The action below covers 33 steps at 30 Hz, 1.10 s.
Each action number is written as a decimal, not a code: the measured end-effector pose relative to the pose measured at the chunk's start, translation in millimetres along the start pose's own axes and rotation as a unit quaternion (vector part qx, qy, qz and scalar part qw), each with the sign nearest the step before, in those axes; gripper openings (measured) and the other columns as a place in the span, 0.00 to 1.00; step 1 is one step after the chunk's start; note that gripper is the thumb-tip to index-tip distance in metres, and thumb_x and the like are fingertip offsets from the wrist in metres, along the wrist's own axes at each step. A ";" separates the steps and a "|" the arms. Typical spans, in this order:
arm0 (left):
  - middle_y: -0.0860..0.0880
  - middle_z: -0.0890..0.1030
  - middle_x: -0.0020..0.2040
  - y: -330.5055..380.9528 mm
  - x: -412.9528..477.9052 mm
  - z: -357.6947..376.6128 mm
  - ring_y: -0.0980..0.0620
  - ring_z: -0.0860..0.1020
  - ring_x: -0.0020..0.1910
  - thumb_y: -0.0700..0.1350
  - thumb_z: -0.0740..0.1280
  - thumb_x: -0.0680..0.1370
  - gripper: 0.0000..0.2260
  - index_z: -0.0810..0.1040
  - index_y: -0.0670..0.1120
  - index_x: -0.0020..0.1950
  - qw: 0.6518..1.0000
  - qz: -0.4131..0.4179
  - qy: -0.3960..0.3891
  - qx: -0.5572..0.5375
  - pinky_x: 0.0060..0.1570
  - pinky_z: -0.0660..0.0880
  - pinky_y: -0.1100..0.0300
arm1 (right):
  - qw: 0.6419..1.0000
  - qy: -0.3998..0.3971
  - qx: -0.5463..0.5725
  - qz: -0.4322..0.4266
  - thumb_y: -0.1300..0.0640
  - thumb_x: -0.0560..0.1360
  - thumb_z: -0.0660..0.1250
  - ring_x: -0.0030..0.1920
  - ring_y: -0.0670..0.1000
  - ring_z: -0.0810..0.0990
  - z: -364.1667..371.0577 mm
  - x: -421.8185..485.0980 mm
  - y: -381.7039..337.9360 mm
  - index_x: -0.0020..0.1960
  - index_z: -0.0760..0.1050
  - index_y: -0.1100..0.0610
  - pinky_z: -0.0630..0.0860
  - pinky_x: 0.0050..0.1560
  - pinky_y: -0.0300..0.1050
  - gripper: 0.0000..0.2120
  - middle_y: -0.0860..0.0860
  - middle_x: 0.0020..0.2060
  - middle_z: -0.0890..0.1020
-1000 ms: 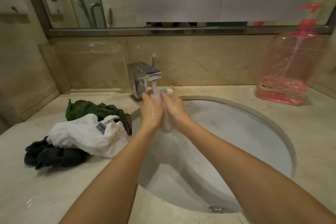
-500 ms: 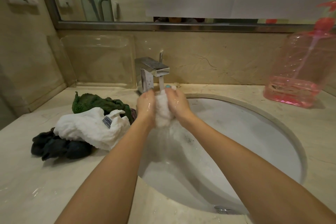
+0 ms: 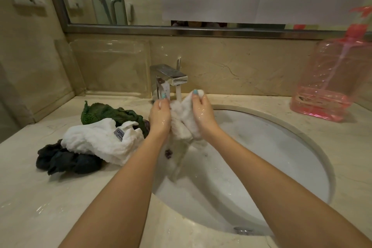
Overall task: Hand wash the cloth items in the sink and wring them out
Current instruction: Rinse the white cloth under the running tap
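A small white cloth [image 3: 184, 122] hangs bunched between my two hands under the running tap [image 3: 171, 79], over the back left of the white sink [image 3: 281, 147]. My left hand [image 3: 160, 117] grips its left side and my right hand [image 3: 202, 115] pinches its upper right edge. Water streams down through the cloth into the basin. On the counter left of the sink lie a white towel [image 3: 102, 141], a green cloth [image 3: 108, 112] behind it and a dark cloth [image 3: 66, 160] in front.
A pink pump bottle [image 3: 332, 78] stands on the counter at the back right. A clear plastic stand [image 3: 112, 66] leans against the wall behind the cloth pile. The mirror runs along the back wall. The counter [image 3: 50, 207] is wet.
My hands were pressed together on the cloth; now they have drawn slightly apart, spreading the white cloth under the water stream. The camera has shifted slightly.
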State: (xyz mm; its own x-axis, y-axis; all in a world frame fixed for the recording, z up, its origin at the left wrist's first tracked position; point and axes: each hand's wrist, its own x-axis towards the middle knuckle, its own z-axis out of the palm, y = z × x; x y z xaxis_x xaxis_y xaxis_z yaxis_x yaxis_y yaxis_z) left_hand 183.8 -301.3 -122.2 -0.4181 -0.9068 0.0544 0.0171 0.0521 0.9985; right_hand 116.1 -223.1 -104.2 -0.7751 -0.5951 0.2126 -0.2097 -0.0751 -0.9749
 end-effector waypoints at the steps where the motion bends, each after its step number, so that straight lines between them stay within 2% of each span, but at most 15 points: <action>1: 0.42 0.79 0.50 0.5 1.1 -0.4 0.43 0.78 0.51 0.49 0.54 0.83 0.11 0.75 0.47 0.51 1.000 0.001 0.021 -0.008 0.56 0.76 0.48 | 0.999 -0.034 -0.017 -0.017 0.50 0.84 0.53 0.41 0.44 0.72 9.3 -6.8 -2.6 0.50 0.70 0.55 0.70 0.47 0.43 0.11 0.46 0.40 0.73; 4: 0.48 0.77 0.43 3.1 -1.4 -6.5 0.51 0.76 0.41 0.47 0.57 0.84 0.16 0.76 0.37 0.61 0.999 -0.010 0.018 -0.051 0.45 0.75 0.56 | 0.992 -0.103 -0.069 -0.027 0.52 0.83 0.57 0.41 0.48 0.75 28.7 -17.4 -3.3 0.44 0.72 0.56 0.74 0.45 0.48 0.12 0.51 0.38 0.76; 7: 0.43 0.81 0.46 12.5 -10.0 -5.7 0.45 0.79 0.45 0.52 0.57 0.83 0.18 0.78 0.40 0.57 0.997 -0.082 -0.006 -0.014 0.52 0.78 0.49 | 0.997 -0.023 -0.069 -0.017 0.52 0.83 0.55 0.35 0.48 0.71 24.2 -8.9 3.1 0.39 0.69 0.55 0.69 0.37 0.44 0.15 0.49 0.34 0.73; 9: 0.41 0.82 0.49 24.0 -20.1 4.2 0.43 0.81 0.49 0.53 0.60 0.81 0.16 0.80 0.42 0.51 0.991 -0.106 -0.060 -0.048 0.54 0.78 0.48 | 0.992 0.046 -0.121 -0.006 0.53 0.83 0.55 0.36 0.49 0.69 8.2 2.0 11.9 0.37 0.66 0.53 0.62 0.35 0.46 0.16 0.48 0.33 0.72; 10: 0.41 0.82 0.45 29.3 -26.4 11.1 0.43 0.81 0.48 0.52 0.62 0.80 0.14 0.80 0.43 0.46 0.988 -0.105 -0.085 -0.072 0.53 0.78 0.48 | 0.986 0.063 -0.152 0.002 0.53 0.83 0.55 0.38 0.52 0.69 -1.7 7.1 15.7 0.38 0.66 0.54 0.60 0.36 0.47 0.15 0.50 0.34 0.72; 12: 0.47 0.76 0.35 37.4 -38.4 20.1 0.47 0.76 0.40 0.49 0.64 0.80 0.14 0.74 0.46 0.35 0.991 -0.074 -0.084 -0.077 0.45 0.74 0.54 | 0.985 0.078 -0.152 0.025 0.52 0.83 0.56 0.40 0.54 0.70 -17.6 14.1 20.3 0.41 0.68 0.56 0.61 0.39 0.46 0.14 0.52 0.37 0.74; 14: 0.50 0.70 0.31 41.5 -45.4 18.3 0.49 0.69 0.36 0.49 0.64 0.80 0.17 0.67 0.48 0.31 0.999 -0.015 -0.049 -0.015 0.39 0.66 0.56 | 0.991 0.083 -0.095 0.033 0.51 0.82 0.57 0.37 0.52 0.70 -26.8 15.4 19.6 0.38 0.67 0.55 0.65 0.41 0.45 0.15 0.50 0.34 0.73; 16: 0.51 0.70 0.32 40.1 -52.4 0.0 0.51 0.69 0.35 0.49 0.63 0.79 0.15 0.67 0.47 0.34 0.995 0.035 -0.030 0.085 0.36 0.65 0.56 | 0.996 0.068 -0.048 0.032 0.53 0.82 0.59 0.34 0.47 0.67 -28.2 11.2 15.8 0.35 0.63 0.53 0.65 0.37 0.44 0.17 0.48 0.31 0.69; 19: 0.52 0.78 0.40 39.1 -65.3 -41.4 0.50 0.77 0.42 0.49 0.66 0.78 0.06 0.75 0.48 0.45 0.969 0.088 -0.060 0.222 0.44 0.74 0.55 | 0.999 0.007 -0.048 -0.023 0.57 0.80 0.61 0.30 0.44 0.63 -17.7 -2.4 6.3 0.33 0.61 0.53 0.61 0.30 0.38 0.19 0.48 0.29 0.64; 22: 0.50 0.81 0.39 51.1 -82.2 -79.4 0.51 0.80 0.41 0.45 0.67 0.78 0.03 0.78 0.46 0.48 0.956 0.158 -0.094 0.229 0.43 0.75 0.58 | 0.992 -0.074 -0.068 -0.082 0.62 0.78 0.64 0.28 0.44 0.62 2.6 -16.7 -6.8 0.29 0.64 0.58 0.60 0.29 0.37 0.19 0.51 0.27 0.64; 24: 0.54 0.80 0.36 59.8 -88.5 -103.9 0.56 0.77 0.37 0.43 0.67 0.79 0.04 0.80 0.46 0.44 0.936 0.222 -0.048 0.270 0.40 0.72 0.62 | 0.981 -0.121 -0.084 -0.126 0.64 0.77 0.64 0.32 0.45 0.68 15.6 -24.6 -17.8 0.28 0.69 0.64 0.64 0.36 0.37 0.19 0.53 0.31 0.70; 26: 0.51 0.81 0.42 65.0 -90.7 -130.3 0.52 0.78 0.42 0.45 0.65 0.80 0.06 0.81 0.45 0.47 0.914 0.242 0.036 0.323 0.46 0.72 0.56 | 0.973 -0.148 -0.080 -0.158 0.63 0.79 0.63 0.36 0.45 0.73 23.2 -33.0 -33.8 0.29 0.69 0.62 0.66 0.39 0.33 0.20 0.51 0.33 0.72; 29: 0.48 0.77 0.63 55.8 -81.4 -174.4 0.43 0.72 0.64 0.57 0.65 0.78 0.16 0.77 0.51 0.61 0.882 0.134 0.111 0.438 0.62 0.70 0.47 | 0.956 -0.212 -0.070 -0.188 0.59 0.82 0.59 0.28 0.43 0.65 32.7 -44.2 -51.1 0.31 0.64 0.59 0.61 0.32 0.32 0.21 0.52 0.29 0.66; 31: 0.46 0.69 0.71 46.2 -76.1 -196.4 0.41 0.67 0.70 0.66 0.66 0.73 0.29 0.69 0.55 0.71 0.903 0.023 0.074 0.422 0.68 0.66 0.44 | 0.941 -0.268 -0.092 -0.185 0.59 0.83 0.58 0.30 0.44 0.62 43.9 -49.9 -49.4 0.35 0.66 0.59 0.59 0.32 0.34 0.17 0.55 0.33 0.64; 33: 0.46 0.66 0.74 37.3 -72.8 -203.1 0.42 0.66 0.72 0.74 0.63 0.64 0.45 0.62 0.55 0.76 0.932 -0.025 0.024 0.361 0.70 0.65 0.45 | 0.933 -0.305 -0.122 -0.145 0.58 0.83 0.58 0.31 0.43 0.63 57.5 -52.0 -39.0 0.40 0.67 0.59 0.60 0.32 0.33 0.13 0.53 0.35 0.64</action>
State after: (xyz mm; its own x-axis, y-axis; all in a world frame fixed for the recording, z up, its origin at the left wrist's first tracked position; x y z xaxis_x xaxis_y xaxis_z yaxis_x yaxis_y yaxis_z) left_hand 399.3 -318.4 -87.6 -0.3603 -0.9325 0.0255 -0.6237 0.2612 0.7367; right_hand 198.9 -235.2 -81.1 -0.1972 -0.9284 0.3149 -0.5454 -0.1630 -0.8221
